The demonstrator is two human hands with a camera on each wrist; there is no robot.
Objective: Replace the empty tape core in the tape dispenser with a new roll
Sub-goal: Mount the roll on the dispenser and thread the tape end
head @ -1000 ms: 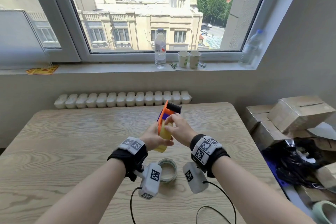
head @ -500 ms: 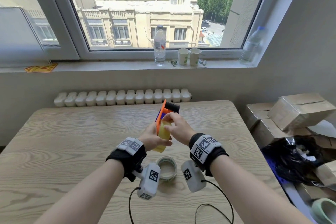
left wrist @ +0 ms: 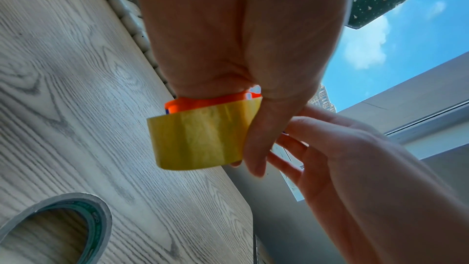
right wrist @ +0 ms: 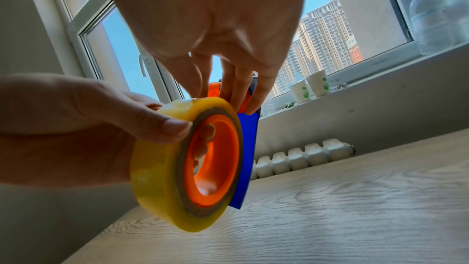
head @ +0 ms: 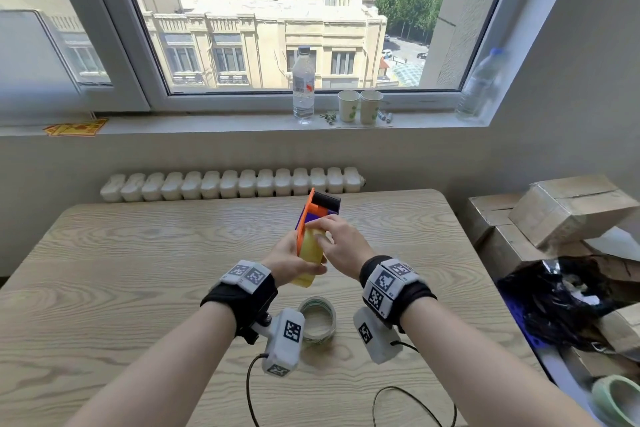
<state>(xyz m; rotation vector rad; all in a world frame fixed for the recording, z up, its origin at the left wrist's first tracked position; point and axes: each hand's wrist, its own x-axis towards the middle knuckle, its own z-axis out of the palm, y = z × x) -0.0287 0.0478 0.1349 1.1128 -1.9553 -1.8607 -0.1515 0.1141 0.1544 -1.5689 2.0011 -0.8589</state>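
An orange and blue tape dispenser (head: 317, 208) with a black front end is held above the wooden table (head: 138, 270). A yellow tape roll (head: 310, 250) sits on its orange hub (right wrist: 213, 158), beside the blue side plate (right wrist: 247, 148). My left hand (head: 301, 263) grips roll and dispenser from the left, its thumb lying on the roll's outer face (right wrist: 157, 178). My right hand (head: 332, 236) pinches at the top of the roll (left wrist: 200, 138), thumb on the tape, fingers on the blue plate. The empty core (head: 317, 321), a thin grey ring, lies flat on the table under my wrists.
A water bottle (head: 303, 87) and two paper cups (head: 360, 106) stand on the windowsill. Cardboard boxes (head: 568, 211) and a black bag (head: 561, 298) crowd the right side beyond the table edge. Black cables (head: 398, 402) trail near the table's front edge.
Both hands and the dispenser stay in almost the same place above the table. My right fingers have shifted slightly on the top of the roll.
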